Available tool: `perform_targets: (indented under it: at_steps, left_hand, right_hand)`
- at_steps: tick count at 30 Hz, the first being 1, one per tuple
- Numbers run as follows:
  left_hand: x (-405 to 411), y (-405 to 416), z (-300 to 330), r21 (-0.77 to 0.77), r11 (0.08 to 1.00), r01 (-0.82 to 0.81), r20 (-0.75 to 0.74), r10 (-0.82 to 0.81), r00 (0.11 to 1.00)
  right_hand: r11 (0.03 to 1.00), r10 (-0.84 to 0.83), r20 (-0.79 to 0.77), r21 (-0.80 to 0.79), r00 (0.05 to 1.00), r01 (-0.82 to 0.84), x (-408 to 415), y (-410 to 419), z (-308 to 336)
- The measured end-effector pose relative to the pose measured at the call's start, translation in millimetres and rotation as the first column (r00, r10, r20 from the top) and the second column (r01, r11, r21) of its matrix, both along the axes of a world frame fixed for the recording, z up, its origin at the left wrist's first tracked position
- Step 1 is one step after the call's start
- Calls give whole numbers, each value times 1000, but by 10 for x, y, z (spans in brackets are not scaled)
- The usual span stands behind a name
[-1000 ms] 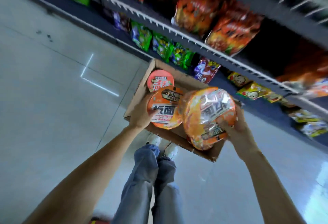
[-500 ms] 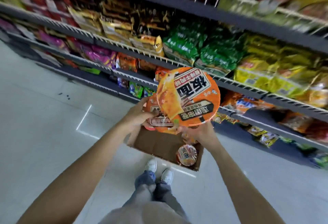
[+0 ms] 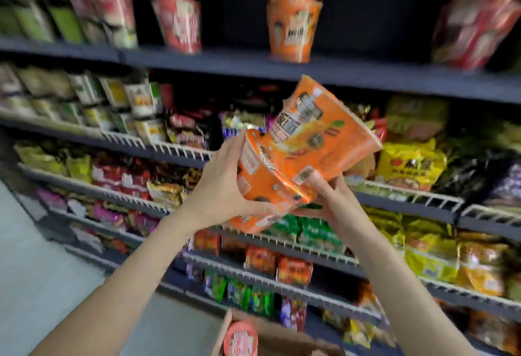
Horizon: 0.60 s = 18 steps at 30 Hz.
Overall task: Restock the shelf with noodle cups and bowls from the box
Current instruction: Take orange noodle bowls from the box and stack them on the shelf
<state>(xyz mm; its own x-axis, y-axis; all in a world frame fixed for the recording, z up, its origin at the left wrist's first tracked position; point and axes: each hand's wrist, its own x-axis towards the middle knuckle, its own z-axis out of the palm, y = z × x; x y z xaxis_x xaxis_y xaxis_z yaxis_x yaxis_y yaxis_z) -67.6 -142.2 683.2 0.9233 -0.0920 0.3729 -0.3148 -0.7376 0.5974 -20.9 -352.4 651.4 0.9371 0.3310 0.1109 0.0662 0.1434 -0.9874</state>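
Hands: left hand [image 3: 222, 186] grips one orange noodle bowl [image 3: 262, 183], right hand [image 3: 329, 200] holds a second [image 3: 324, 135], tilted, touching, raised before the shelf [image 3: 282, 66] | Box [image 3: 282, 338] near, below | Risk: bowls likely knock together and slip.

The two orange noodle bowls [image 3: 296, 158] I hold wear glossy plastic shrink-wrap, creased and catching light. The shelf [image 3: 282, 65] boards look like matt dark painted metal, with white wire rails [image 3: 180, 151] along their fronts. Packets [image 3: 411, 162] behind are shiny film. The box [image 3: 282, 340] below is dull brown cardboard.
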Motion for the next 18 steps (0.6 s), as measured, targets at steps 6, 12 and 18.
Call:
perform_targets:
  at_steps: [6,12,18]
  left_hand:
    - [536,136,1030,-79,995,57,284,-33,958]
    - [1409,187,1741,-70,995,76,403,-42,914]
    - [2065,77,1803,-234,962,144,343,-57,938]
  right_hand:
    - [988,-146,272,-10,951,154,409,171,1248]
    - [918,-296,481,-97,826,385,900,231,2193]
    - [799,-350,573,-230,741,556,1376,275,2539]
